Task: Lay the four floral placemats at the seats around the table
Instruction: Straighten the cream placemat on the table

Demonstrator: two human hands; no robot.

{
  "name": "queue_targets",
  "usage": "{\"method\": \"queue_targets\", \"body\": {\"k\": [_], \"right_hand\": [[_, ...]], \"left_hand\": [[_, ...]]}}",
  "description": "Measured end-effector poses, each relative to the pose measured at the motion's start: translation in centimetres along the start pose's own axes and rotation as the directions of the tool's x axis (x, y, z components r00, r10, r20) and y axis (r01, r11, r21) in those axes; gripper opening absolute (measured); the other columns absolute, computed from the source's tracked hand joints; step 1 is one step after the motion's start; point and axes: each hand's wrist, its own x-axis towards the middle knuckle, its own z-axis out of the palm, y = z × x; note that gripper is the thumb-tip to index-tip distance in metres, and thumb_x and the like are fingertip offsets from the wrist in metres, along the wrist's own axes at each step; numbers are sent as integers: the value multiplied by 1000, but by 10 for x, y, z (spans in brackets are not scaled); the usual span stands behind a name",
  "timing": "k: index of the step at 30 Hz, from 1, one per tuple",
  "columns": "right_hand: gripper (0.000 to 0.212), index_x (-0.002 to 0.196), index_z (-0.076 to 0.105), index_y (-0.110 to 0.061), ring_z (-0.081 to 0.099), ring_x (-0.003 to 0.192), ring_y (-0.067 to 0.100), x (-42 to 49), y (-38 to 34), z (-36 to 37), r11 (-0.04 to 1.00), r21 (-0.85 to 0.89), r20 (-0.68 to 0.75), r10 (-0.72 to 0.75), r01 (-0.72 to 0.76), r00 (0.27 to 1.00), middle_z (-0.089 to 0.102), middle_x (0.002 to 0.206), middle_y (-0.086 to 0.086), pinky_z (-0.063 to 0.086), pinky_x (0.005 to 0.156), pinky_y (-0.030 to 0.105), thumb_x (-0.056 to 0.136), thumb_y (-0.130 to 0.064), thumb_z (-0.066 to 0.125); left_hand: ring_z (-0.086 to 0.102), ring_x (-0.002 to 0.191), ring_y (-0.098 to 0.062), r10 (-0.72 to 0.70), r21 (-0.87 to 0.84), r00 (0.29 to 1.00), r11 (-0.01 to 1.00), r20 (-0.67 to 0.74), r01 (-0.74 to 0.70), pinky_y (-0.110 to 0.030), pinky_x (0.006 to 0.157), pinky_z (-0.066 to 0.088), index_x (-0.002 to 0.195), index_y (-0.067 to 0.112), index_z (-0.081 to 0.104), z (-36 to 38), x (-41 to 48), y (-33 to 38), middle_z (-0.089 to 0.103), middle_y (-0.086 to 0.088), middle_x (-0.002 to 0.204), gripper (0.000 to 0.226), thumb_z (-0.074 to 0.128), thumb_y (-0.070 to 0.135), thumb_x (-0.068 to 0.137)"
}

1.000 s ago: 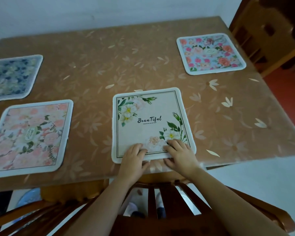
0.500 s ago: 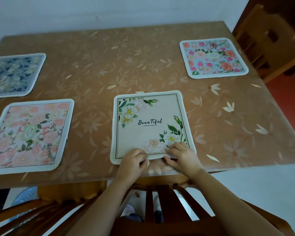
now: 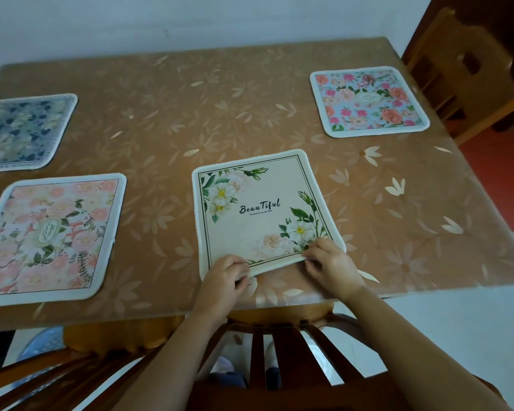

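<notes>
A cream placemat (image 3: 258, 209) printed with white flowers and the word "Beautiful" lies near the table's front edge. My left hand (image 3: 223, 280) pinches its near left edge and my right hand (image 3: 330, 265) pinches its near right corner; the near edge is lifted a little off the table. A pink floral placemat (image 3: 48, 235) lies flat at the front left. A dark blue floral placemat (image 3: 21, 132) lies at the far left. A light blue placemat with pink roses (image 3: 368, 100) lies at the far right.
The table (image 3: 190, 108) wears a brown cover with a pale leaf pattern. A wooden chair back (image 3: 279, 345) stands right below my hands at the front edge. Another wooden chair (image 3: 463, 75) stands at the right side. A white wall runs behind the table.
My fingers have gone from lying flat on the cream placemat to pinching its near edge, which now lifts slightly. The view has shifted a little; the other placemats have not moved.
</notes>
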Motion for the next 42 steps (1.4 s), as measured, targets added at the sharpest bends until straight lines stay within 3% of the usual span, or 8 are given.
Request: {"method": "queue_targets", "body": {"k": [3, 7, 12, 15, 21, 28, 36, 42], "right_hand": [[13, 70, 67, 0, 64, 72, 30, 3, 7, -5, 1000, -15, -6, 18, -19, 1000, 64, 73, 15, 56, 54, 35, 63, 8, 74], [14, 67, 66, -1, 63, 68, 30, 1, 8, -6, 999, -45, 11, -3, 4, 1000, 63, 71, 14, 55, 51, 34, 61, 7, 75], [17, 65, 63, -2, 61, 63, 28, -13, 15, -6, 999, -44, 23, 5, -4, 1000, 61, 68, 12, 53, 46, 32, 58, 7, 76], [17, 67, 64, -2, 61, 64, 29, -22, 19, -9, 999, -37, 37, -10, 12, 999, 61, 69, 13, 54, 48, 33, 60, 8, 75], [17, 69, 65, -1, 61, 65, 32, -28, 20, -6, 998, -51, 78, -27, 31, 997, 62, 72, 16, 55, 52, 36, 60, 7, 78], [17, 65, 62, -1, 59, 63, 32, -27, 20, -6, 994, -105, 87, -22, 31, 996, 60, 70, 15, 54, 52, 37, 59, 6, 76], [17, 64, 61, -4, 58, 62, 30, -28, 18, -2, 994, -107, 78, 0, 8, 997, 60, 68, 13, 50, 52, 30, 58, 4, 75], [17, 65, 61, -6, 57, 63, 29, -29, 18, -1, 993, -115, 86, 14, -3, 996, 59, 71, 11, 49, 55, 31, 60, 2, 75]], "left_hand": [[56, 97, -23, -24, 68, 1000, 997, 17, 23, -27, 86, 43, 93, 3, 68, 0, 1, -4, 62, -10, 100, 26, 76, 7, 69], [57, 90, -20, -30, -18, 1000, 999, -2, 30, -13, 82, 35, 83, 3, 70, 3, 1, 1, 63, -8, 93, 14, 73, -2, 70], [56, 84, -13, 5, -40, 1000, 999, -10, -5, -22, 73, 46, 81, 6, 71, 6, 1, 3, 62, -4, 85, 12, 73, -1, 71], [51, 80, -5, 35, -53, 999, 998, 2, -35, -18, 69, 45, 79, 5, 71, 9, 1, 6, 62, -4, 81, 14, 75, -3, 68], [49, 78, -4, 14, -38, 1000, 999, -1, -14, -15, 68, 41, 76, 5, 71, 12, 1, 5, 61, -3, 78, 12, 76, 0, 67], [56, 80, -20, 28, -54, 1000, 998, 6, -28, -20, 74, 42, 77, -3, 70, 13, 0, 7, 61, -12, 81, 11, 73, -8, 68], [48, 84, -7, 12, -90, 1000, 996, -19, -14, -19, 73, 41, 77, -3, 69, 14, -1, 2, 60, -13, 84, 8, 72, -7, 70], [46, 82, -7, 44, -49, 999, 998, -18, -45, -25, 72, 42, 76, -3, 69, 14, -2, 3, 60, -13, 82, 8, 73, -6, 69]]}}
